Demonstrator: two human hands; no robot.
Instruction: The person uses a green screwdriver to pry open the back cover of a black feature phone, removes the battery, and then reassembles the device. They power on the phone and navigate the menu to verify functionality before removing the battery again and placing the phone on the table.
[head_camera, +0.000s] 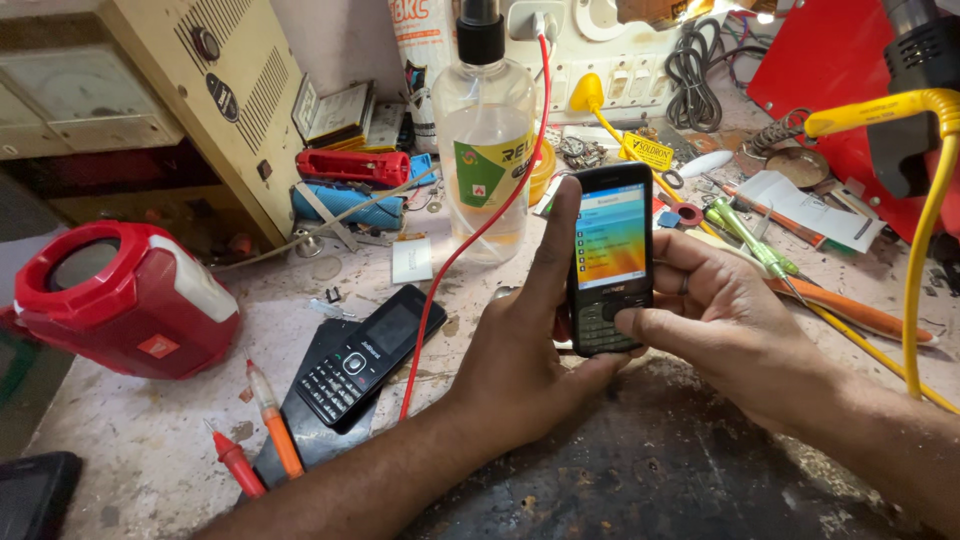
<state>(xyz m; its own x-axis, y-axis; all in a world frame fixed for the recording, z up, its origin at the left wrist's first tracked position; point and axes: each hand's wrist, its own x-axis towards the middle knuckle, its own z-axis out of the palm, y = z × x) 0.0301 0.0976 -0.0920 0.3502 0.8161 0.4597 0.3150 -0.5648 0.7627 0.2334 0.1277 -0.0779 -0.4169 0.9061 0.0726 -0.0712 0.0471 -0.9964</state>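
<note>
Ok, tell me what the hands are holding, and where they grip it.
Both hands, left and right, hold a black keypad phone upright by its lower sides, right thumb on keypad.

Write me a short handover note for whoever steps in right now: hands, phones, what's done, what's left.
Left hand: grips the lit keypad phone upright, thumb along its left edge.
Right hand: steadies the phone's right side, thumb on the keypad.
Second keypad phone: screen dark, lies on the bench left of the hands, beside a red wire.
Done: held phone powered on, menu showing.
Left: second phone untouched.

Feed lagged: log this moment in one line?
left hand: holds lit keypad phone upright | right hand: thumb on keypad | second phone: lying on bench
</note>
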